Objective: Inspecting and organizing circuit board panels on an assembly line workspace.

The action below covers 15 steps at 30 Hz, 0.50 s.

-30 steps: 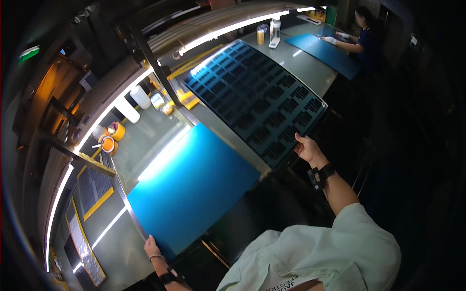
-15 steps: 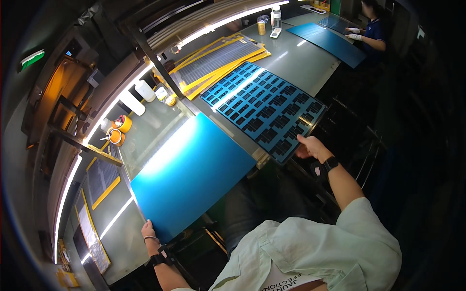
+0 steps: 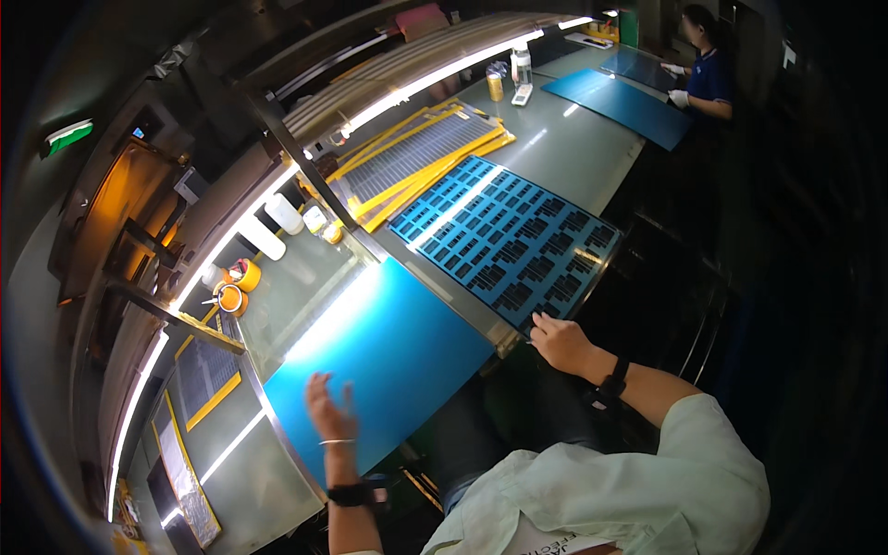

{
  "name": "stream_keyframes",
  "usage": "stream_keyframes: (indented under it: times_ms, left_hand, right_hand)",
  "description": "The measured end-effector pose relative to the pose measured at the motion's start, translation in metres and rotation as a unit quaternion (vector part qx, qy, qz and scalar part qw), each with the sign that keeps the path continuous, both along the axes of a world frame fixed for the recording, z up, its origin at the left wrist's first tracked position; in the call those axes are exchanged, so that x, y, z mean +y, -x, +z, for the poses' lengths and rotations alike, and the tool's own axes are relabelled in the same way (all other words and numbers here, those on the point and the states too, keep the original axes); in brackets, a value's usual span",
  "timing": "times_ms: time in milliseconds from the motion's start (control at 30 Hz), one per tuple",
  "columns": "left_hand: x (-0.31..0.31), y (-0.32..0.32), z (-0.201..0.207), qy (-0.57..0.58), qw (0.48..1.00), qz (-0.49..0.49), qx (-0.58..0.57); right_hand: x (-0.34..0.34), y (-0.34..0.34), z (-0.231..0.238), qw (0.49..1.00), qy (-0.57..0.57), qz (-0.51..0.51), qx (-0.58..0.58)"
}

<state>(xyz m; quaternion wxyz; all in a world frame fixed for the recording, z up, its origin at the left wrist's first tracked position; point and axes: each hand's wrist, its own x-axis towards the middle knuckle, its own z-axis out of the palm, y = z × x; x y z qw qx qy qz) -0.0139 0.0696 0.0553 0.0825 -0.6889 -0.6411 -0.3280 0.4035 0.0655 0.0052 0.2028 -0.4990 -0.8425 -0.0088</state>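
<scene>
2 plain blue shts (image 3: 398, 361), 1 patterned sht (image 3: 507, 236), 1 co-wkr (image 3: 710, 76)

Dark lettering (image 3: 561, 546) on the wearer's white undershirt (image 3: 529, 538), partly cut off by the lower edge! Upper left, a green panel (image 3: 69, 137) glows, any marking unreadable.

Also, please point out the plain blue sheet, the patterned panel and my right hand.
Plain blue sheet (image 3: 398, 361), head view: bare middle.
Patterned panel (image 3: 504, 242), head view: face's middle.
Right hand (image 3: 562, 345), head view: back.
</scene>
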Motion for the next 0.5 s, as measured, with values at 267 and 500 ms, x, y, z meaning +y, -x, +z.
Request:
stream_keyframes:
  times_ms: [267, 500]
  left_hand:
    - [0.047, -0.18, -0.029, 0.065, 0.948, -0.309, -0.03]
    - [0.092, -0.251, -0.042, 0.231, 0.925, -0.251, 0.168]
  right_hand:
    - [0.065, -0.039, 0.122, 0.944, -0.24, -0.152, 0.166]
    - [0.096, -0.058, 0.148, 0.958, -0.04, -0.161, 0.233]
